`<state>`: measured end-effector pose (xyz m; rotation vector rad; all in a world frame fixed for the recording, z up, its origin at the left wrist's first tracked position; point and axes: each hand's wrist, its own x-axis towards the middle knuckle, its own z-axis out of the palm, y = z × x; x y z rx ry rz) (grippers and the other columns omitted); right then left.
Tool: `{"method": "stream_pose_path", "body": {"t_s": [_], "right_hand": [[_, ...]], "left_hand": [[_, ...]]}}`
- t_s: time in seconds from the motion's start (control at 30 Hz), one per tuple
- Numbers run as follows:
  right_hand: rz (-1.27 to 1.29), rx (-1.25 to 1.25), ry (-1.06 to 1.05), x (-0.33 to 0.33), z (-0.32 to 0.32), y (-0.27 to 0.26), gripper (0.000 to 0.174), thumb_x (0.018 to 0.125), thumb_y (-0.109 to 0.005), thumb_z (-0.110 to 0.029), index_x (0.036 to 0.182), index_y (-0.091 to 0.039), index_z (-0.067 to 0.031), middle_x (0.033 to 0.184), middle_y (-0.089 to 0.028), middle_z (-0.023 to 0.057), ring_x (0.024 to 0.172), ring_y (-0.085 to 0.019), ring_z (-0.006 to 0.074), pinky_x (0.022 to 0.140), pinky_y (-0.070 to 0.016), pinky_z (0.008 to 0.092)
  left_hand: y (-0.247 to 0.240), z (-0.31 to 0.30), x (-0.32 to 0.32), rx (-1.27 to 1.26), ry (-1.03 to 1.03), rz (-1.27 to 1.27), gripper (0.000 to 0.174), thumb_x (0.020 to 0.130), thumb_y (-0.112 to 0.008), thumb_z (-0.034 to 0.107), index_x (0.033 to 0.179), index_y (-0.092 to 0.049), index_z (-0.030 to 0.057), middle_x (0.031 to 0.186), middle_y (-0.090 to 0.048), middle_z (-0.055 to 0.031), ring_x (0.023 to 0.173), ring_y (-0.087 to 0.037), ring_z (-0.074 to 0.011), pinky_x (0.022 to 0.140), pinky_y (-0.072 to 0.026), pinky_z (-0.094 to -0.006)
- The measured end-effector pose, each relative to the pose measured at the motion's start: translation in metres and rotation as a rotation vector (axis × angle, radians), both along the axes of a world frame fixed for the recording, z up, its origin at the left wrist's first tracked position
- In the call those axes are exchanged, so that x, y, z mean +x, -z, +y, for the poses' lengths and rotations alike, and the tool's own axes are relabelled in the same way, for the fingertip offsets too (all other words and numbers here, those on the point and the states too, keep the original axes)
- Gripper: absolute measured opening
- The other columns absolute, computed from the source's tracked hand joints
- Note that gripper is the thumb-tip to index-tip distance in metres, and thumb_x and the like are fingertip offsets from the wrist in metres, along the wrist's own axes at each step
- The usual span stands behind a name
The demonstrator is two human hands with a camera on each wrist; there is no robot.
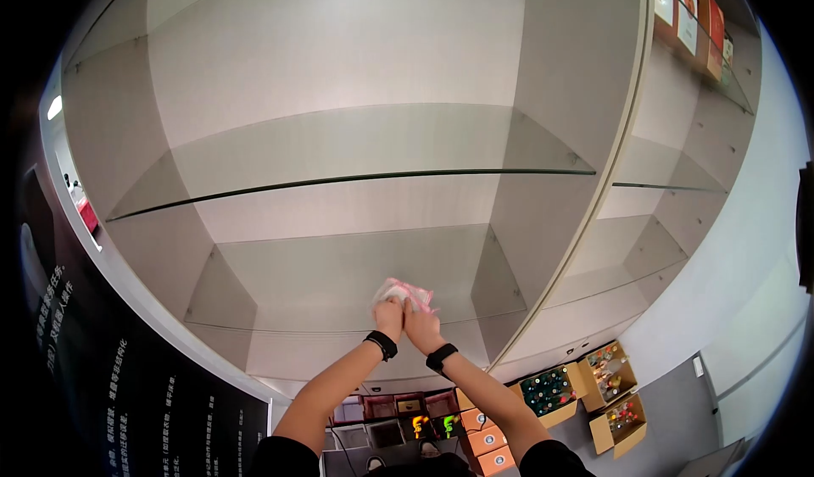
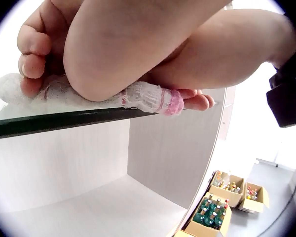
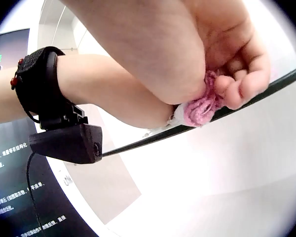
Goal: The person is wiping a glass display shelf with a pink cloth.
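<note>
A white gauzy cloth with pink edging [image 1: 409,289] lies bunched at the front edge of the lower glass shelf [image 1: 339,286]. My left hand [image 1: 388,314] and right hand [image 1: 421,324] are side by side on it. In the left wrist view, the left hand's curled fingers [image 2: 33,66] grip the white part of the cloth [image 2: 145,98], close over the dark glass edge. The right wrist view has the right hand [image 3: 222,44] with curled fingers holding a pink bunch of the cloth [image 3: 201,112]. Much of the cloth is hidden under both hands.
Another glass shelf [image 1: 356,142] crosses the cabinet above the hands, its front edge jutting forward. A cabinet divider [image 1: 577,189] stands to the right. Open cartons of bottles [image 1: 549,392] and orange-white boxes [image 1: 487,440] stand on the floor below, with a dark printed panel [image 1: 127,375] at left.
</note>
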<state>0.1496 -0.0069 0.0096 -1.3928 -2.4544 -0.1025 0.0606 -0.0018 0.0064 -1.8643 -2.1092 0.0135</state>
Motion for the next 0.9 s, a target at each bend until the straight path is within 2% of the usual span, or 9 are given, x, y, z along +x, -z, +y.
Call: {"method": "stream_pose_path", "body": {"t_s": [0.07,0.2,0.27,0.37,0.43,0.5,0.6,0.77,0.9], "right_hand": [[-0.026,-0.020,-0.005,0.003,0.000,-0.001,0.043,0.066,-0.039,-0.013,0.107,-0.031,-0.0018,0.053,-0.052,0.0059,0.043,-0.051,0.0181,0.034,-0.0390,0.0288],[-0.055,-0.075,-0.063,0.007,-0.001,-0.004,0.043,0.068,-0.036,-0.013,0.108,-0.027,-0.0011,0.053,-0.052,0.0080,0.044,-0.051,0.0208,0.034,-0.0385,0.0311],[-0.055,-0.112,-0.069,0.006,0.000,-0.008,0.042,0.068,-0.036,-0.013,0.108,-0.027,-0.0013,0.054,-0.052,0.0085,0.044,-0.051,0.0214,0.035,-0.0388,0.0319],[-0.024,-0.129,-0.058,0.002,0.002,-0.006,0.041,0.069,-0.036,-0.014,0.107,-0.029,-0.0012,0.055,-0.052,0.0094,0.047,-0.052,0.0227,0.037,-0.0393,0.0339],[-0.040,0.012,-0.041,-0.001,0.008,-0.004,0.040,0.066,-0.039,-0.014,0.104,-0.034,-0.0014,0.055,-0.053,0.0061,0.044,-0.052,0.0188,0.036,-0.0394,0.0294],[-0.004,-0.040,-0.031,-0.004,0.017,-0.005,0.039,0.067,-0.037,-0.014,0.104,-0.033,-0.0013,0.056,-0.053,0.0077,0.046,-0.052,0.0208,0.038,-0.0394,0.0321],[-0.010,-0.124,-0.009,-0.008,0.021,-0.009,0.038,0.068,-0.036,-0.014,0.103,-0.033,-0.0012,0.057,-0.053,0.0088,0.049,-0.052,0.0226,0.040,-0.0395,0.0352],[-0.041,-0.045,0.000,-0.010,0.023,-0.002,0.038,0.067,-0.037,-0.014,0.103,-0.035,-0.0012,0.053,-0.052,0.0071,0.045,-0.052,0.0202,0.037,-0.0388,0.0313],[-0.153,-0.057,-0.014,-0.012,0.014,-0.015,0.040,0.066,-0.038,-0.014,0.104,-0.036,-0.0009,0.051,-0.052,0.0058,0.043,-0.051,0.0189,0.035,-0.0382,0.0297]], "left_hand": [[0.004,0.002,-0.002,0.031,0.005,-0.085,0.013,0.065,-0.044,0.015,0.073,-0.044,0.0045,0.060,-0.052,-0.0048,0.055,-0.052,-0.0153,0.043,-0.0380,-0.0246],[0.016,0.009,-0.004,0.016,-0.011,-0.076,0.014,0.065,-0.044,0.016,0.073,-0.044,0.0043,0.060,-0.052,-0.0048,0.055,-0.052,-0.0153,0.043,-0.0379,-0.0254],[0.024,0.016,-0.005,-0.046,-0.022,0.031,0.019,0.065,-0.044,0.019,0.078,-0.043,0.0051,0.060,-0.051,-0.0013,0.047,-0.050,-0.0141,0.032,-0.0319,-0.0279],[0.033,0.021,-0.007,0.019,-0.002,0.074,0.021,0.065,-0.044,0.018,0.080,-0.043,0.0042,0.061,-0.050,-0.0009,0.045,-0.049,-0.0127,0.030,-0.0304,-0.0263],[0.025,0.020,-0.004,0.041,-0.022,0.074,0.017,0.064,-0.045,0.017,0.075,-0.043,0.0048,0.058,-0.050,-0.0020,0.047,-0.050,-0.0132,0.033,-0.0323,-0.0256],[0.007,0.017,0.000,0.038,-0.011,0.136,0.013,0.061,-0.048,0.016,0.068,-0.042,0.0062,0.051,-0.049,-0.0018,0.045,-0.050,-0.0127,0.033,-0.0327,-0.0245],[0.005,0.022,-0.001,0.069,-0.027,0.100,0.012,0.061,-0.048,0.015,0.067,-0.042,0.0068,0.049,-0.048,-0.0009,0.044,-0.050,-0.0126,0.033,-0.0326,-0.0248],[0.019,0.026,-0.007,0.149,-0.002,-0.011,0.015,0.062,-0.048,0.018,0.067,-0.042,0.0049,0.048,-0.048,-0.0028,0.043,-0.049,-0.0140,0.035,-0.0332,-0.0250],[0.021,0.023,-0.009,0.078,0.011,0.014,0.017,0.063,-0.047,0.018,0.068,-0.042,0.0025,0.048,-0.048,-0.0032,0.044,-0.049,-0.0137,0.037,-0.0340,-0.0246]]}}
